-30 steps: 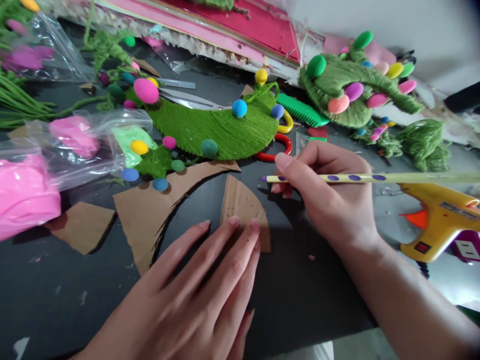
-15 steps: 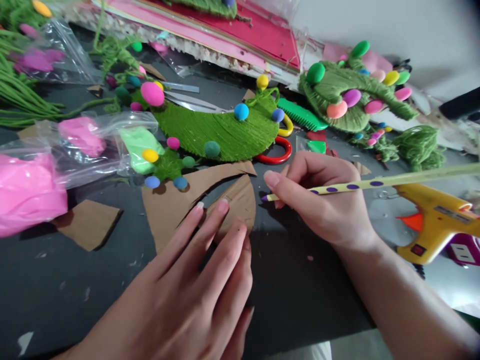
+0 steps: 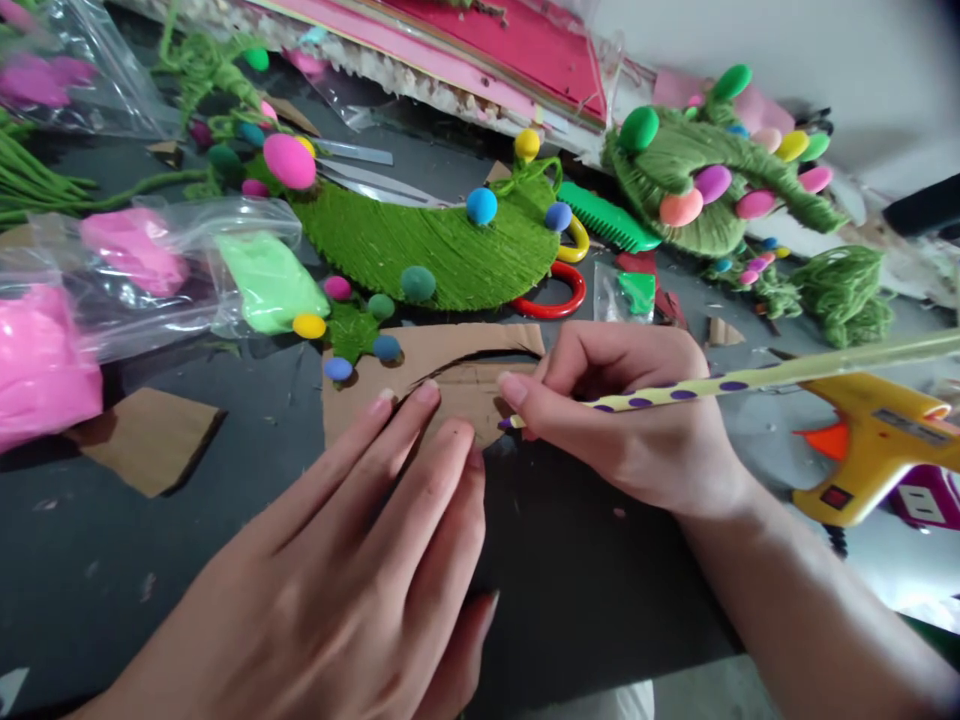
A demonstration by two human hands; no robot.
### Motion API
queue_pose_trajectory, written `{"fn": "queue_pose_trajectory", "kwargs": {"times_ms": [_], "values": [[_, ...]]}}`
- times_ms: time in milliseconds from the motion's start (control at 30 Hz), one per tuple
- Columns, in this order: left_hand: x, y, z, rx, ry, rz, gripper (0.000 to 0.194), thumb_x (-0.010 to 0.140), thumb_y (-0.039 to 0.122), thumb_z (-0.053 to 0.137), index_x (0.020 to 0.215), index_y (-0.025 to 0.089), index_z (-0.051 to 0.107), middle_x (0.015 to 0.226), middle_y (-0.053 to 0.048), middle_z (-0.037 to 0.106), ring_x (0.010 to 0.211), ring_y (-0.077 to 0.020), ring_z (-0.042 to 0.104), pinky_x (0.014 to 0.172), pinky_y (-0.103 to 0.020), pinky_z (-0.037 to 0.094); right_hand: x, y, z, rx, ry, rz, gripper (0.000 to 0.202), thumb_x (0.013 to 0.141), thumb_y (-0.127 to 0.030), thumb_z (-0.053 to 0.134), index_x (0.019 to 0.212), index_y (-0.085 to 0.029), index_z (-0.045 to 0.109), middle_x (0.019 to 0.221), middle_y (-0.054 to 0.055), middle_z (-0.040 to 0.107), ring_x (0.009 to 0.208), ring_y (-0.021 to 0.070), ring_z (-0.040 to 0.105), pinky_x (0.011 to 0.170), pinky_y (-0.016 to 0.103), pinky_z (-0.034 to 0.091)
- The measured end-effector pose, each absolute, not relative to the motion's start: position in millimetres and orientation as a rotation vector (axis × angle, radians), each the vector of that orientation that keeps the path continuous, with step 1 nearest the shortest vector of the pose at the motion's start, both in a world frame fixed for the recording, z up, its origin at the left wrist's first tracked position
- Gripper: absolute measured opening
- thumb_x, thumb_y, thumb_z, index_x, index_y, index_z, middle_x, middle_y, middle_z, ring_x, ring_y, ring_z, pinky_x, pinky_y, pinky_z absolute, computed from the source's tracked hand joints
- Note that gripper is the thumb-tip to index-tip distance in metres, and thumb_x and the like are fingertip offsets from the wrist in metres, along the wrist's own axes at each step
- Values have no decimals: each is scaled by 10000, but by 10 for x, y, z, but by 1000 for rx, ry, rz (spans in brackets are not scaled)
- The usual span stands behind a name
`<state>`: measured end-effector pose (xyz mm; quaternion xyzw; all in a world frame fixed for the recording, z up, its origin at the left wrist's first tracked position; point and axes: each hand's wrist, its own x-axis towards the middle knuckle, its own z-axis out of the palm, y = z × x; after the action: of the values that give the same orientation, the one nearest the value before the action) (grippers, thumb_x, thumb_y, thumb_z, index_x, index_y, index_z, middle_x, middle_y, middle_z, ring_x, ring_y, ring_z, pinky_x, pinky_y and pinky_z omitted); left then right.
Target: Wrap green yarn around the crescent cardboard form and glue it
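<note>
My left hand (image 3: 360, 530) lies open, its outstretched fingertips pressing down a leaf-shaped cardboard piece (image 3: 469, 395). This piece sits against the curved cut in a larger cardboard sheet (image 3: 360, 400), with a dark gap along the curve. In my right hand (image 3: 630, 420) is a pale yellow pencil with purple dots (image 3: 701, 389), gripped between thumb and fingers. Its purple tip is at the lower right edge of the leaf-shaped piece; whether it touches I cannot tell. A small green yarn star with coloured balls (image 3: 352, 332) rests on the sheet's upper left corner.
Behind lies a green yarn-wrapped crescent (image 3: 420, 250) over scissors (image 3: 555, 290), beside a green comb (image 3: 607, 218). Bags of pink clay (image 3: 45, 360) and green clay (image 3: 270, 280) are left. A yellow glue gun (image 3: 862, 440) and a yarn-wrapped shape with coloured balls (image 3: 697, 190) are right.
The leaf-shaped piece has turned and now meets the cut sheet more closely. My right hand has moved left, bringing the pencil tip to the piece's edge. My left hand has shifted slightly left.
</note>
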<state>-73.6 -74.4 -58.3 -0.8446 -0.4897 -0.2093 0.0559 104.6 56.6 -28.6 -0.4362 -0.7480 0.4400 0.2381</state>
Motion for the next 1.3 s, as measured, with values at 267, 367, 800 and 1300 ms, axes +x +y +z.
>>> {"fn": "queue_pose_trajectory", "kwargs": {"times_ms": [267,367,800,1300], "values": [[-777,-750,-565,-2568,-1502,-572,651,897,472,551,1368,23,544,1486,-259,496,1396,-410,469,1186,-542,402,977,536,-325,-1199,-2049,1136,355,812,-238,755,549,-193,520,495,-44,486,453,67,344,379,240,261],[-772,-770,-570,-2587,-1498,-558,693,900,470,549,1420,13,499,1509,-265,467,1411,-411,448,1217,-542,353,981,532,-339,-1208,-2060,1110,344,810,-243,752,562,-197,519,508,-42,485,461,71,350,387,246,267],[-729,-782,-573,-2613,-1545,-586,658,908,454,532,1406,26,506,1549,-234,427,1447,-412,393,1221,-564,347,999,529,-332,-1209,-2110,1108,341,804,-228,745,550,-198,518,503,-33,498,466,76,353,392,247,272],[-739,-768,-562,-2603,-1536,-562,636,906,448,550,1368,10,538,1516,-246,469,1427,-409,426,1221,-544,350,996,547,-287,-1224,-2128,1159,368,762,-225,799,531,-205,514,497,-27,500,456,79,361,368,249,248]]}}
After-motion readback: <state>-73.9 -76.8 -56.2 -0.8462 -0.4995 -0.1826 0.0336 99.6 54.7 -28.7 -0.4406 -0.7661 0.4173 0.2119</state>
